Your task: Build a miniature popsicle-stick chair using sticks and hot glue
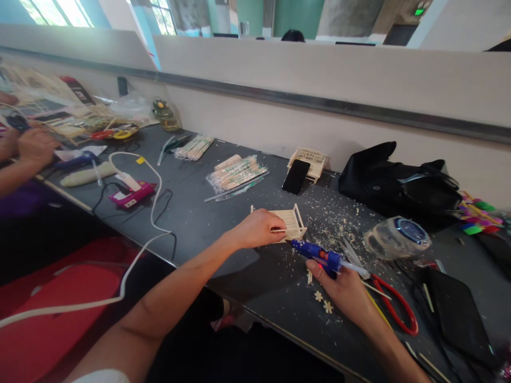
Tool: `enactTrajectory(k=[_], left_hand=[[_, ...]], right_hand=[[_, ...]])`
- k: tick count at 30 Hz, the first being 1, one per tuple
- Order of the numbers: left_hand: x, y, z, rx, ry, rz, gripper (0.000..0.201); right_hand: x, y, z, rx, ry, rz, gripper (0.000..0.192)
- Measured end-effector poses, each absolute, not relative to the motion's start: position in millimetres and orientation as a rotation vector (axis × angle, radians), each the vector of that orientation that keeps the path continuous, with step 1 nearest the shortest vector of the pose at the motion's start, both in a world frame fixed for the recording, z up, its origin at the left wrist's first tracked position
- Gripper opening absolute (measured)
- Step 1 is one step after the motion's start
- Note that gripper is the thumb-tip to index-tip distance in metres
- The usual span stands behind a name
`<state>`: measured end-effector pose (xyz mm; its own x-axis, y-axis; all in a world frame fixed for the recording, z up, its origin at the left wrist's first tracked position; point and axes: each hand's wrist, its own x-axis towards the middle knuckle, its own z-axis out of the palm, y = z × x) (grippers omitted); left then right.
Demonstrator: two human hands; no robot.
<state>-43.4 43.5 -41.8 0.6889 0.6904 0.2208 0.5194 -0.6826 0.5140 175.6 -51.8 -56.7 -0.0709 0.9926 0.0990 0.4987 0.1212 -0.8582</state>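
We sit at a long dark bench that runs along a pale partition. A grey metal strip crosses the partition from end to end. Above its top edge we see teal walls and a grey concrete pillar. Windows at the upper left let in bright daylight, and a second window stands further along. A green sign glows at the upper right. Below the bench edge we see a red seat.
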Motion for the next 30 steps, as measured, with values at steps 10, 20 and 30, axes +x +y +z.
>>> enactTrajectory(k=[10, 20, 30], left_hand=[[-43.6, 42.9, -39.3, 2.454, 0.902, 0.575, 0.027], [-44.0, 42.6, -38.8, 2.455, 0.929, 0.552, 0.027], [-43.6, 43.3, -40.1, 2.459, 0.961, 0.549, 0.023]], right_hand=[[172.9, -51.2, -52.6, -1.467, -1.71, 0.84, 0.028], [173.2, -51.0, -58.5, -1.473, -1.696, 0.855, 0.031], [174.0, -52.3, -60.1, -1.47, -1.689, 0.884, 0.029]])
